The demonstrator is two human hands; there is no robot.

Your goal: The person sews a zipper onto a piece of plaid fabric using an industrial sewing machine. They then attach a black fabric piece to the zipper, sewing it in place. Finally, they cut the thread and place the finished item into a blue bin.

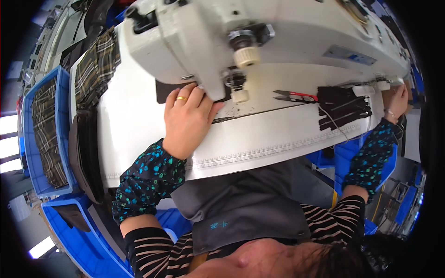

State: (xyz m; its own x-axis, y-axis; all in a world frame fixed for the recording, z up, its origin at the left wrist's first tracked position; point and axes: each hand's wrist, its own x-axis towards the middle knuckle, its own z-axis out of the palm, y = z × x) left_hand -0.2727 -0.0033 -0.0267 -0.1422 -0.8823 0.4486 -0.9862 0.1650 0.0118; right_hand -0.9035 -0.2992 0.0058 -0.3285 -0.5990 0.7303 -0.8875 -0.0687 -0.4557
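A white sewing machine spans the far side of the white table. My left hand, with a ring on one finger, lies over a dark brown flat piece beside the needle area. Its fingers are laid forward on the piece and the thumb is apart; the fingertips are partly hidden by the machine head. At the machine's right end is my right hand, raised close to the casing. Its fingers are partly hidden, so what they touch does not show.
Red-handled thread snips lie right of the needle, beside a stack of black strips with a pale cord across it. Plaid cloth hangs at the left end. Blue bins stand left, another blue bin below right.
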